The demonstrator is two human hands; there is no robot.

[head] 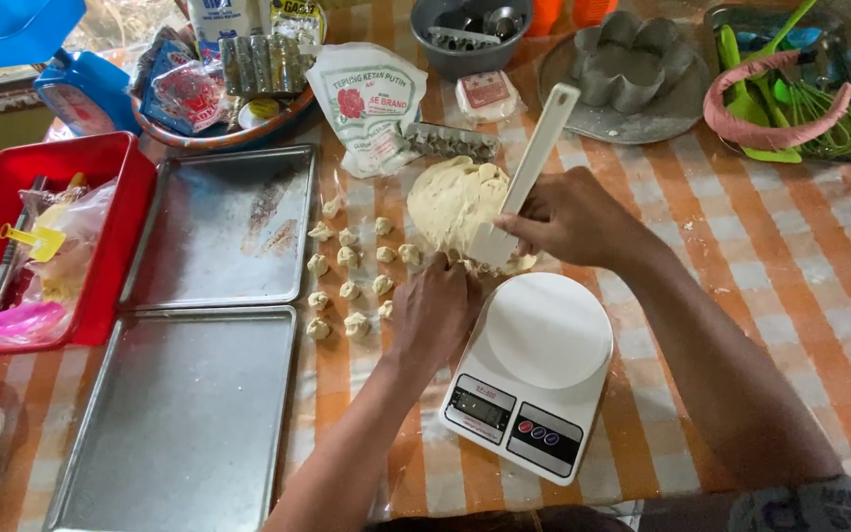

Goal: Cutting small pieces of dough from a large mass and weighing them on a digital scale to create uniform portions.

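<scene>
right hand [563,219]: clenched on white plastic scraper [529,172], blade down into near edge of dough lump [455,202]
scraper axis: slants from blade at lower left to handle at upper right, away from the person
left hand [435,310]: fingers curled at the dough's near edge, just left of the blade; grip hidden, cannot tell
nearer hand: both touching or nearly so
dough: pale yellow, soft, irregular mound on the bench [741,246], just beyond kitchen scale [534,369]
dough pieces [352,264]: small pinched bits in rows left of lump, beside metal trays [224,227]
</scene>
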